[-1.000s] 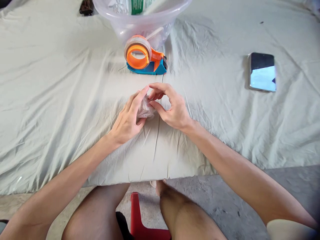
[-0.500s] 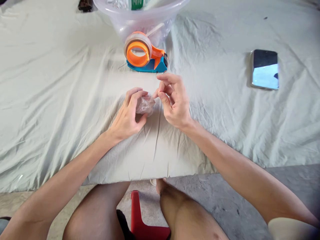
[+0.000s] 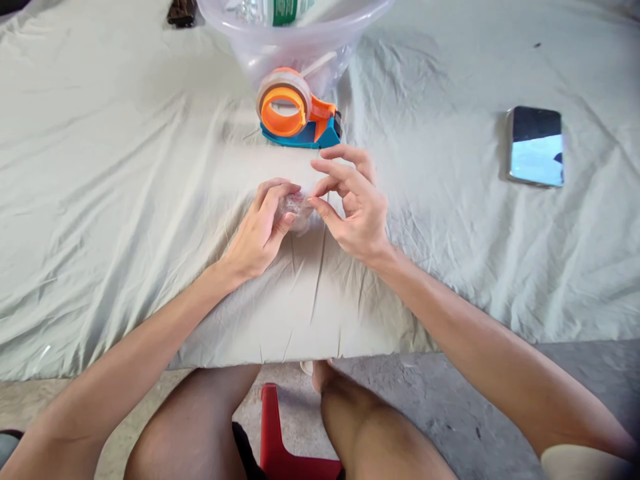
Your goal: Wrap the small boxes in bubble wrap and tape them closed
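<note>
A small crumpled wad of clear plastic [image 3: 298, 212] rests between both my hands over the pale cloth. My left hand [image 3: 257, 233] curls round it from the left, fingers wrapped on its top and side. My right hand [image 3: 356, 203] pinches its right edge between thumb and forefinger, the other fingers fanned out above. Just beyond my hands stands an orange and blue tape dispenser [image 3: 297, 111] with a roll of clear tape on it.
A clear plastic tub [image 3: 295, 37] holding a green-labelled bottle stands behind the dispenser. A phone [image 3: 536, 145] lies face up at the right. A small dark object [image 3: 181, 12] sits at the far edge. The wrinkled cloth [image 3: 110, 173] covers the table; my knees and a red stool [image 3: 280, 440] are below.
My right hand lifted away from the wad, then came back down to pinch its right edge. My left hand kept its hold, fingers curling a little tighter.
</note>
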The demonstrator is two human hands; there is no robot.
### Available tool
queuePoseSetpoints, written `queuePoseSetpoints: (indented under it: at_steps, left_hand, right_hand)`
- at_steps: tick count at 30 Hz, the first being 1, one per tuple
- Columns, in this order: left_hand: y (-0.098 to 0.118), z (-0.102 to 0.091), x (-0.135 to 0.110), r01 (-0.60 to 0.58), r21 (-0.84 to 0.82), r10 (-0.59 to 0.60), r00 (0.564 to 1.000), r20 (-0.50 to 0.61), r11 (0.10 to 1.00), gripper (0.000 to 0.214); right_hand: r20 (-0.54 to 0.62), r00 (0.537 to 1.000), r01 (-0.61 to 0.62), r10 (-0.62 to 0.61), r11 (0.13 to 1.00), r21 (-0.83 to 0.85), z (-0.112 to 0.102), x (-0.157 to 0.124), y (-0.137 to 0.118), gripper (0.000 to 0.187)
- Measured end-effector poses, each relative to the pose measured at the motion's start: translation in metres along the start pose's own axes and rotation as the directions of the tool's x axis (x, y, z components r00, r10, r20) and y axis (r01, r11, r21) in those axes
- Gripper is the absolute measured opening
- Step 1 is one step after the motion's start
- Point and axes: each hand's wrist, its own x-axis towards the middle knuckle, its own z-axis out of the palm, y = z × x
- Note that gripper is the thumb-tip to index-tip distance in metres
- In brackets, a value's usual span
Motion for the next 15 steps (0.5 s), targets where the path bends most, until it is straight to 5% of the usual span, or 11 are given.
queuePoseSetpoints:
  at_steps: [6,15]
  left_hand:
    - [0.0060,-0.0028,0.0011,0.083,-0.049,-0.084,0.996,-0.020,0.995,0.041]
    - [0.0000,-0.0012,0.0006,0.159,-0.114,-0.167,0.984,-0.069,0.981,0.043]
  right_hand:
    - [-0.016,0.999,0.026,-0.028,0.995,-0.100,-0.0039,0.0048,-0.0062,0.003]
    - [-0.025,0.995,0.093,-0.098,0.987,-0.134,0.0009,0.0045,-0.0088,0.011]
